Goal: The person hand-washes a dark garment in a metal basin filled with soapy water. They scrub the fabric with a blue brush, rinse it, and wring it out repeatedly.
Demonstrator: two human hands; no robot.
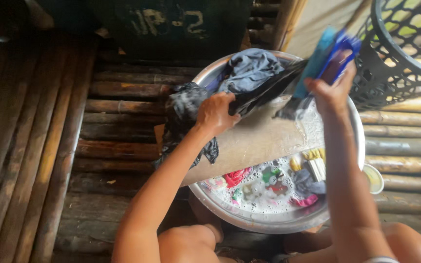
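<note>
Left hand (pixel 215 113) clamps dark cloth (pixel 186 114); right hand's (pixel 331 92) grip raises blue brush (pixel 334 58), seemingly.

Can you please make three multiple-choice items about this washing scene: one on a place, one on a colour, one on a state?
1. Where does the wooden board lie?
A. across the metal basin
B. inside the black basket
C. flat on the floor

2. What colour is the brush in the right hand?
A. red
B. blue
C. yellow

3. What is the left hand doing?
A. hanging free
B. resting in the water
C. gripping the dark cloth

Answers: 1 A, the board spans the basin's rim. 2 B, its body looks blue. 3 C, the fingers close on the cloth.
</note>
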